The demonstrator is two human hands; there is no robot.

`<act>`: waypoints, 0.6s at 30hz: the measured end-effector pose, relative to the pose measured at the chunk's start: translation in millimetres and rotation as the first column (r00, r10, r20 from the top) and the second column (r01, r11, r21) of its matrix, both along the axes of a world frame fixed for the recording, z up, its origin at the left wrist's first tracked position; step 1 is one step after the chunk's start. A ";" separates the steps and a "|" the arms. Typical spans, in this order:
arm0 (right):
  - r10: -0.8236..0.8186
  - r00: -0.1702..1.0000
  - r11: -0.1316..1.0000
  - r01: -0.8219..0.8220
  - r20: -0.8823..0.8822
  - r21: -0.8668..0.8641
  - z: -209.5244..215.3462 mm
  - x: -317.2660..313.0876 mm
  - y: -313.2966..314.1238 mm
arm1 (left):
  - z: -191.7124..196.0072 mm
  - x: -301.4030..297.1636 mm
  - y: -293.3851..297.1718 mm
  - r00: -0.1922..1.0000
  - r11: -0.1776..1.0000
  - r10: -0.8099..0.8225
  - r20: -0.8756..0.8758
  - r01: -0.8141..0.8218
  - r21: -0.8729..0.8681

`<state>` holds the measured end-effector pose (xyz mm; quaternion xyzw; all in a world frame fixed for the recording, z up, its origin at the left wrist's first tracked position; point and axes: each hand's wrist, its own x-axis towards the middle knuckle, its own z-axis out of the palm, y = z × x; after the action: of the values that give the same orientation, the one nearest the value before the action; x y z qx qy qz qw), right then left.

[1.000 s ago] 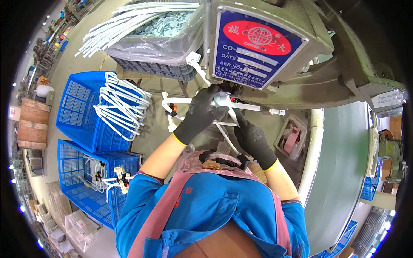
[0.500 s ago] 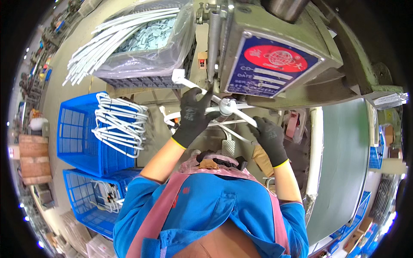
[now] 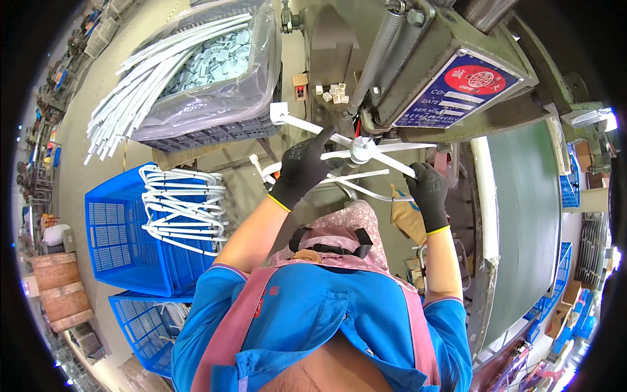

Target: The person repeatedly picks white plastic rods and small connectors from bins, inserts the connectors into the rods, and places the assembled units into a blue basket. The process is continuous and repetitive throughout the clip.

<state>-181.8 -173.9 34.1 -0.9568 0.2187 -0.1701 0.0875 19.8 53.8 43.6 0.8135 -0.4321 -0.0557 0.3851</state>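
My left hand (image 3: 302, 168), in a black glove with a yellow cuff edge, is closed around a white metal tube (image 3: 390, 163) just left of its middle. My right hand (image 3: 429, 196), gloved alike, grips the same tube near its lower right end. A round whitish hub (image 3: 361, 150) sits between my hands, where several white tubes cross. At the tube's upper left end is a white square plate (image 3: 279, 112). More white bent tubes spread below the hub, partly behind my left hand. The hub lies just below the green press machine (image 3: 470, 85).
At upper left, a plastic-lined crate (image 3: 196, 124) holds small grey parts and long white tubes. Bent white tubes (image 3: 183, 202) hang over a blue basket (image 3: 117, 225); another blue basket (image 3: 140, 333) stands below. A green surface (image 3: 526, 222) runs along the right.
The view has shifted, so the press appears farther right. Both hands and the tubes have moved slightly right, still gripped. The pinkish apron now covers where a metal pedal showed.
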 end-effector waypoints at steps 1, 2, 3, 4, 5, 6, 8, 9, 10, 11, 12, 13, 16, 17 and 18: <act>0.000 1.000 1.000 0.000 -0.007 -0.003 0.0 -0.2 -0.2 | 1.1 0.5 0.4 1.000 1.000 0.000 0.016 -0.001 0.027; 0.007 1.000 1.000 -0.007 -0.003 0.003 -0.3 -0.2 -0.4 | 2.0 0.8 0.7 1.000 0.999 -0.002 0.029 0.001 0.040; 0.017 1.000 1.000 -0.017 -0.001 0.010 -0.9 -0.2 -0.5 | 2.1 1.1 1.1 0.999 0.999 -0.001 0.040 -0.001 0.055; 0.029 1.000 0.999 -0.029 0.002 0.015 -1.6 -0.4 -0.9 | 2.0 1.4 0.9 0.993 0.998 -0.002 0.121 0.009 -0.057; 0.022 1.000 1.000 -0.022 -0.003 0.013 -2.5 -0.6 -1.5 | 1.3 1.7 0.7 0.997 1.000 0.002 0.077 -0.001 -0.008; 0.016 1.000 1.000 -0.016 -0.006 0.012 -3.4 -1.0 -2.4 | 0.3 2.2 0.2 0.999 0.999 0.008 0.035 -0.009 0.042; 0.019 1.000 1.000 -0.018 -0.011 0.015 -5.2 -0.8 -5.1 | -1.8 3.2 -1.1 1.000 0.996 0.016 -0.004 -0.016 0.085; 0.027 1.000 0.999 -0.026 -0.014 0.019 -5.9 -1.0 -7.0 | -3.1 3.8 -2.1 1.000 0.997 0.016 -0.001 -0.016 0.079; 0.041 0.999 0.999 -0.041 -0.007 0.025 -6.7 -0.9 -8.6 | -4.4 4.4 -2.8 1.000 0.997 0.010 -0.001 -0.010 0.070; 0.038 0.999 0.999 -0.037 -0.020 0.028 -7.4 -1.4 -10.0 | -6.1 4.8 -3.4 1.000 0.996 0.012 -0.010 -0.012 0.087; 0.042 0.999 0.999 -0.042 -0.022 0.030 -7.7 -1.2 -11.1 | -7.5 5.5 -3.9 1.000 0.995 0.010 -0.020 -0.008 0.100; 0.051 0.999 0.998 -0.051 -0.009 0.031 -7.8 -0.8 -11.3 | -9.1 5.5 -3.9 1.000 0.996 0.013 -0.015 -0.012 0.093; 0.055 0.997 0.998 -0.054 -0.047 0.024 -0.4 1.9 -9.5 | -11.1 6.0 -3.6 1.000 0.997 0.001 -0.022 0.001 0.071; 0.093 0.995 0.995 -0.092 -0.029 0.044 5.0 3.2 -8.0 | -10.2 6.6 -3.5 1.000 0.996 -0.015 0.010 0.014 0.088; 0.121 0.992 0.991 -0.119 -0.023 0.059 12.6 7.2 -8.4 | -8.2 7.9 -3.4 0.999 0.994 -0.031 0.034 0.027 0.105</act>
<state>-174.5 -182.4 46.7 -0.9675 0.1668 -0.1454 0.1224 27.7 50.5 35.4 0.8270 -0.4472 -0.0695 0.3336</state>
